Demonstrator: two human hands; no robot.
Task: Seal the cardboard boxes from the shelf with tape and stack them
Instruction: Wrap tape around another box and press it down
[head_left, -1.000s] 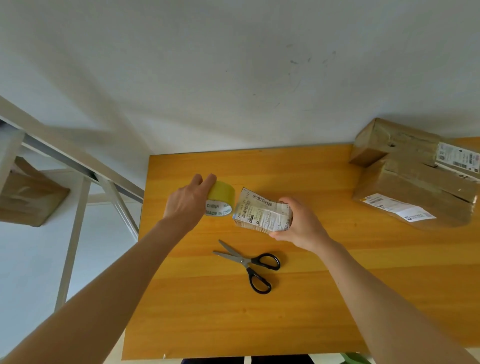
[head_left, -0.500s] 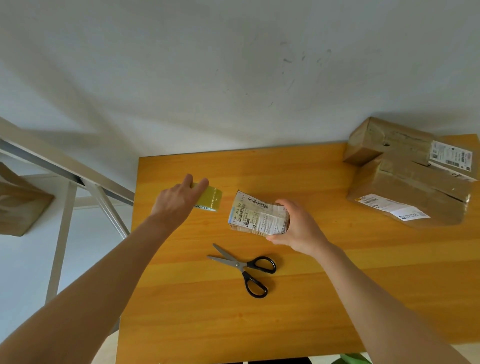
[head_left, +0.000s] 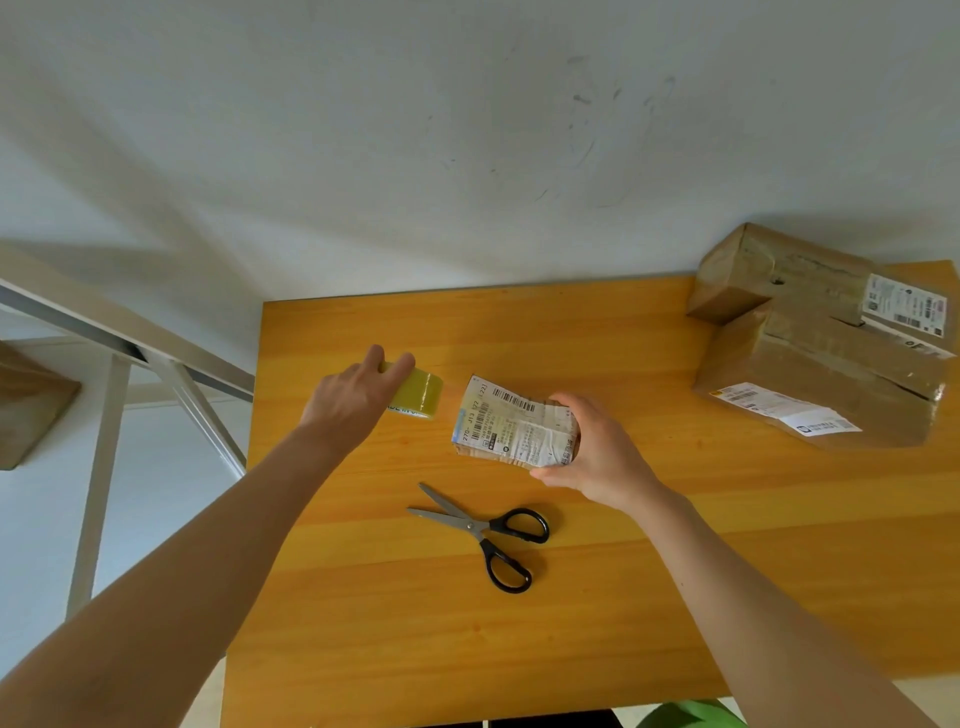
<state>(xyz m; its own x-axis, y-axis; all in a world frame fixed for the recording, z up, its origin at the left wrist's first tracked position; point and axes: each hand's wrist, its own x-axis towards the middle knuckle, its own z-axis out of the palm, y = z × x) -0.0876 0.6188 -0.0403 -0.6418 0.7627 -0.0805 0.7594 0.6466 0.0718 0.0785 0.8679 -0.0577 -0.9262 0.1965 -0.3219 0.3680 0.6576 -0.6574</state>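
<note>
A small cardboard box (head_left: 511, 428) with a white shipping label lies on the orange wooden table (head_left: 571, 623). My right hand (head_left: 597, 452) grips its right end. To its left, my left hand (head_left: 353, 395) holds a roll of yellowish tape (head_left: 418, 396) lying low over the table, fingers over its top. At the table's far right corner, two larger brown boxes form a stack: the lower box (head_left: 826, 384) and the upper box (head_left: 810, 280), both labelled.
Black-handled scissers (head_left: 485, 530) lie partly open in front of the small box. A white metal shelf frame (head_left: 119, 353) stands left of the table, with a cardboard box (head_left: 26, 405) on it. A white wall rises behind the table.
My left hand has tipped the tape roll from standing on edge to lying flatter and drawn it slightly left, away from the small box. My right hand keeps its hold on the box.
</note>
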